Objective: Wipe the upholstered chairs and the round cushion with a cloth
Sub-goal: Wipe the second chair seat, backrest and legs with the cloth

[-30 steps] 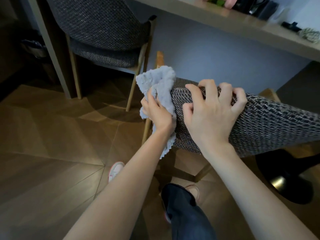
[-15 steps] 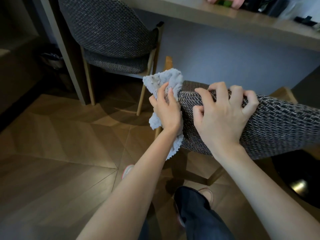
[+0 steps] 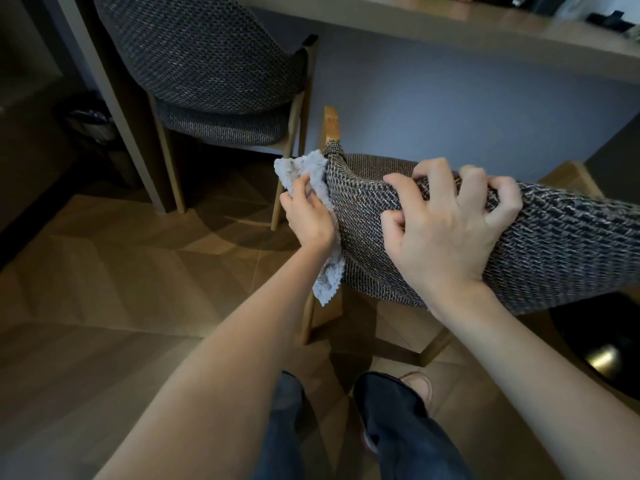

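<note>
**Left grip (image 3: 308, 220) closed on the cloth (image 3: 313, 169) at the chair's end edge**

The cloth, pale grey and fluffy, is held bunched in the left grip, with the thumb and fingers curled round it. It is pressed against the left end of the near chair (image 3: 554, 251), where the woven backrest curves round to its edge. One fold of the cloth is seen sticking up above the grip, and a loose corner hangs down below the wrist, just beside the upholstery.

The right grip (image 3: 446, 237) is clamped on the same backrest further along. Its fingers are hooked over the top edge and its thumb is pressed into the near face of the fabric. The two grips are kept apart, with a stretch of dark tweed weave between them.

A wooden post (image 3: 331, 123) of the near chair is seen rising just behind the cloth. A far chair (image 3: 207, 57), covered in the same weave, is tucked under the desk (image 3: 450, 26) beyond it. Small items on the desk are too blurred to be told.

Below the arms, dark trousers (image 3: 398, 431) and a shoe (image 3: 419, 384) are seen on the wooden floor (image 3: 104, 271). A round black base (image 3: 602, 341) stands on the floor at the right.
</note>
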Tool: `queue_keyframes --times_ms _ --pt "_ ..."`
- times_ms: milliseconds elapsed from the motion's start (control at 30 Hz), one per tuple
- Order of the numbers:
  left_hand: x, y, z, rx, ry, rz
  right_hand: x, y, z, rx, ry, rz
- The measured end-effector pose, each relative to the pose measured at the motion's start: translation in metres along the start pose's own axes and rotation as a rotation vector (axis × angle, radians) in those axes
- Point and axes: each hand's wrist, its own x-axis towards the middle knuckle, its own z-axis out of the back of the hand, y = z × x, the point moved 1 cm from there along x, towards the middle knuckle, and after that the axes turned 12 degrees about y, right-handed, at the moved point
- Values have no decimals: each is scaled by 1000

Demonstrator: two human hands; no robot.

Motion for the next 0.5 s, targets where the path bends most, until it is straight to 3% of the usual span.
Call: queue_keyframes --times_ms 100,200,367,500 --pt "-9 -23 10 -178 -66 -133 0 -1 3 4 33 -3" --pt "-13 -49 14 -233 -6 -229 -1 0 5 22 67 -7" --pt "-4 -49 5 -193 147 13 0 1 6 13 72 -15" --pt "0 -45 4 -217 67 -22 0 0 4 9 65 -20"
